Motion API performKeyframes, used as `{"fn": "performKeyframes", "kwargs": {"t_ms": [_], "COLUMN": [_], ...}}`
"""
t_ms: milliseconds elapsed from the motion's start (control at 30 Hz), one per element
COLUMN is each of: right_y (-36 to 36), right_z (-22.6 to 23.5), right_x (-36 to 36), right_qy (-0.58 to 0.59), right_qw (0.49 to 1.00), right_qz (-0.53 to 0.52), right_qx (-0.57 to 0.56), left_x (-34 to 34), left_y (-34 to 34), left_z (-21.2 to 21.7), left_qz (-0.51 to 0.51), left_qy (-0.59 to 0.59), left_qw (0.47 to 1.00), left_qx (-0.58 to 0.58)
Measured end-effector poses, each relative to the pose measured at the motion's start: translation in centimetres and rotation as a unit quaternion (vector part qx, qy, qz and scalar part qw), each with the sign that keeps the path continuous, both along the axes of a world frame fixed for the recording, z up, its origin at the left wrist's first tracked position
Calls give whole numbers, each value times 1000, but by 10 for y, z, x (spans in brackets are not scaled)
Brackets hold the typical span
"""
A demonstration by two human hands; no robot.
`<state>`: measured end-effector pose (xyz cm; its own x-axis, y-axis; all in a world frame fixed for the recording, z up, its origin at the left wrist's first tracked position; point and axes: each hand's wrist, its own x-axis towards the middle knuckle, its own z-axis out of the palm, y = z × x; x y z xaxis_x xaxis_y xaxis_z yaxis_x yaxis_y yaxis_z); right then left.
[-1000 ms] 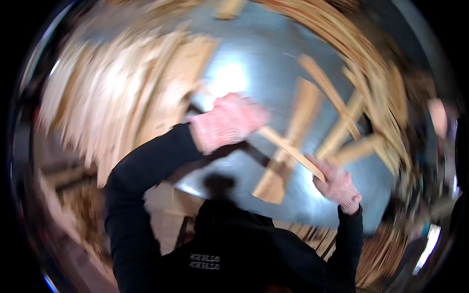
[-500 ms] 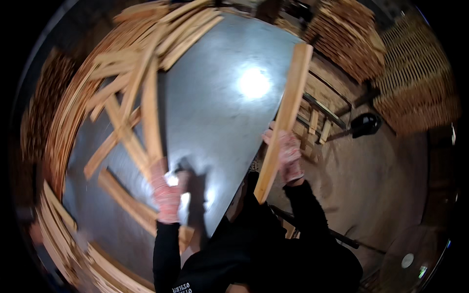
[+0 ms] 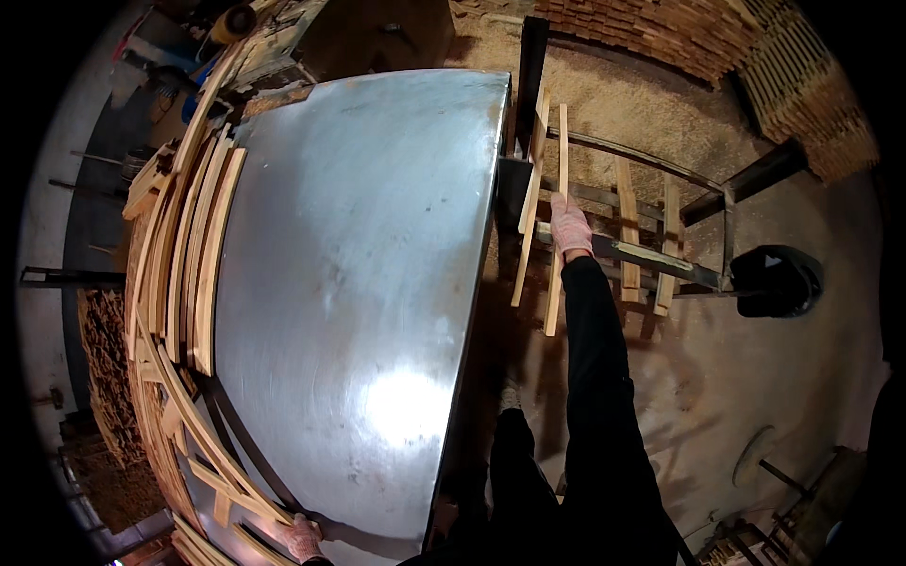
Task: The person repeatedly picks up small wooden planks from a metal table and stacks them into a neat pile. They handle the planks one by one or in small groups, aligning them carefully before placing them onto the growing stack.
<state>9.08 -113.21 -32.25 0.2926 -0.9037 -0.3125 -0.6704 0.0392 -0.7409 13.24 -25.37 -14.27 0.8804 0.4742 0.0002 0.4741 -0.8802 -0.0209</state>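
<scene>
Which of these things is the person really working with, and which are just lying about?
In use:
right hand
wooden slat under that hand
metal rack
left hand at the table edge

Lying about:
steel table
slat stack
brick pile

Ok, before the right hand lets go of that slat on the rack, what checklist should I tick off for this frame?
1. Right hand on the wooden slat: ok, gloved hand touches it.
2. Slat resting across the metal rack: ok.
3. Neighbouring slat clear of it: cannot tell, they lie close.
4. Left hand placed: ok, at the near edge of the steel table.
5. Slat stack on the table's left side: ok.
</scene>
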Motion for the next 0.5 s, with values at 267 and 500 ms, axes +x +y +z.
{"fn": "performKeyframes", "kwargs": {"t_ms": [267,500], "right_y": [-63,-93], "right_z": [-102,-42], "right_x": [25,-1], "right_qy": [-20,375], "right_qw": [999,837], "right_qz": [33,337], "right_qx": [-10,-212], "left_x": [28,38], "left_y": [-86,-161], "left_z": [21,47], "left_qz": [90,15], "left_qy": [68,119], "left_qw": [986,992], "left_qx": [-126,-34]}}
